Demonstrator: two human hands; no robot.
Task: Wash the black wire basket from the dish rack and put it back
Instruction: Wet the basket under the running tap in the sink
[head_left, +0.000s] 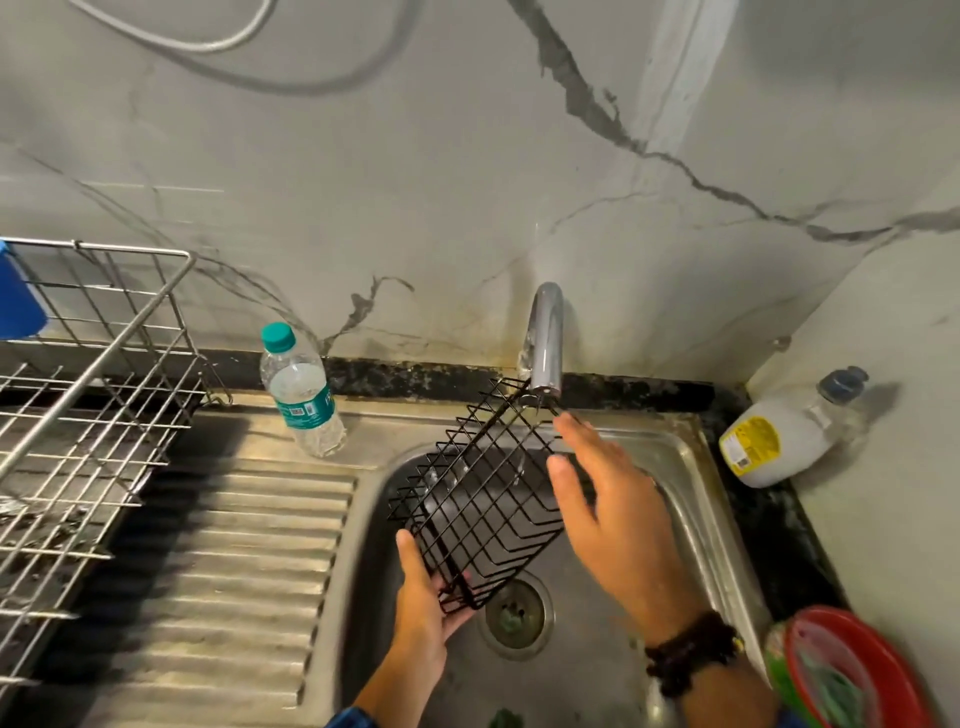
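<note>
Left hand (431, 597) grips the near end of the black wire basket (483, 499), which tilts over the sink (691, 467), its far end just under the tap (545, 338) at 12 o'clock. Right hand (613, 519), fingers spread and holding nothing, lies at the basket's 3 o'clock side. Dish rack (93, 389) stands at 9 o'clock. Judged: basket removed, washing under way; the return remains.
</note>
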